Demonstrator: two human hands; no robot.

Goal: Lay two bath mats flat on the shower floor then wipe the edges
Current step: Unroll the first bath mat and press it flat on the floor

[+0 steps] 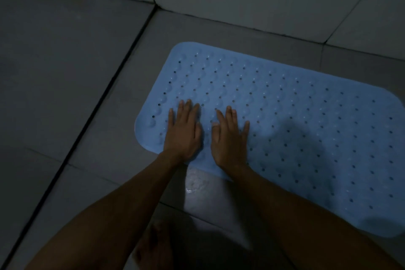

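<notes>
Pressing one blue mat flat on the shower floor.

Left hand and right hand spread open, palms down, gripping nothing, on the mat's near-left corner, close to the wall. Wet floor could let it slide; second mat unseen.

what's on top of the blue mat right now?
Both hands lie palm-down on the blue bath mat near its left end: left hand, right hand. Nothing else on it. The mat surface beneath the palms is covered.
</notes>
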